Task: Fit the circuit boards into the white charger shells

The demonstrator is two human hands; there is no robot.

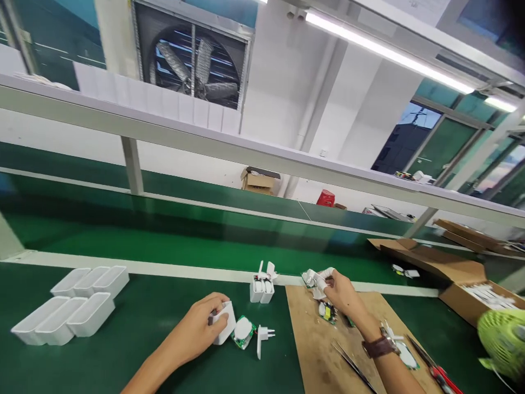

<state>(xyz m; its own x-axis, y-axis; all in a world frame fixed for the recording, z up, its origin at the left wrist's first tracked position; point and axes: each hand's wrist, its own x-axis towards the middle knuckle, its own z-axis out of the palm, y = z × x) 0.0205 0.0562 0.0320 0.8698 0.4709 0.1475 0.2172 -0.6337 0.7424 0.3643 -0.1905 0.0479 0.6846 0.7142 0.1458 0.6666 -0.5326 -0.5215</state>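
Note:
My left hand (203, 325) is closed around a white plastic charger shell (225, 324) on the green bench. Right beside it lie a round white part on a green circuit board (243, 332) and a white plug piece with two pins (262, 336). My right hand (338, 290), with a white cot on one finger and a brown wristwatch, pinches a small white and green part (310, 279) at the far edge of a brown board (311, 350). Another circuit board (327, 312) lies just below that hand. A white assembly (262, 287) stands upright between the hands.
Several empty white shells (69, 312) are grouped at the left. Tweezers (353, 364) and red-handled cutters (435, 369) lie on the brown board. An open cardboard box (471, 290) and a green fan (502, 339) sit at the right. A green conveyor belt (164, 230) runs behind the bench.

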